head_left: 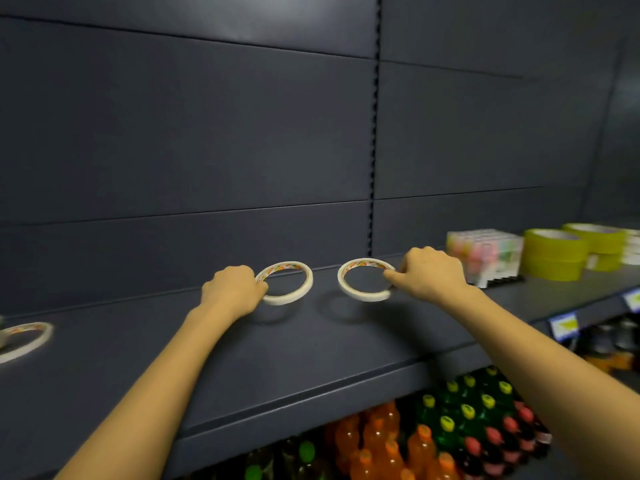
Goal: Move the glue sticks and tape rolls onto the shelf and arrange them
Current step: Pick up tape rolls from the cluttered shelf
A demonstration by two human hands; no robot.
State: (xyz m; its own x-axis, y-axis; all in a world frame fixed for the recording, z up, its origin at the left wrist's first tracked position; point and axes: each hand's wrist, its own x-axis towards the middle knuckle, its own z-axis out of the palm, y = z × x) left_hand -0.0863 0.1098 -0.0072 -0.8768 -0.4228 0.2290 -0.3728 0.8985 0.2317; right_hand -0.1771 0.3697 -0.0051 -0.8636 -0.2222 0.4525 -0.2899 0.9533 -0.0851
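Firstly, left hand: curled, pinches the near-left rim of a white tape roll, held roughly flat just above the shelf, shadow beneath.
Right hand: curled likewise, pinches the right rim of a second white tape roll, also clear of the board, beside the first but apart.
Step in hand: probably setting both down; best lowered level, in line with each other, then released without dragging.
Further out: third white roll lying on the shelf at far left; yellow-green tape rolls stacked at right, next to a pastel wrapped pack.
Hidden or unclear: fingertips tucked behind knuckles; third roll cut by the frame edge; pack's contents too blurred to name, possibly glue sticks; bottles below partly covered by the shelf.
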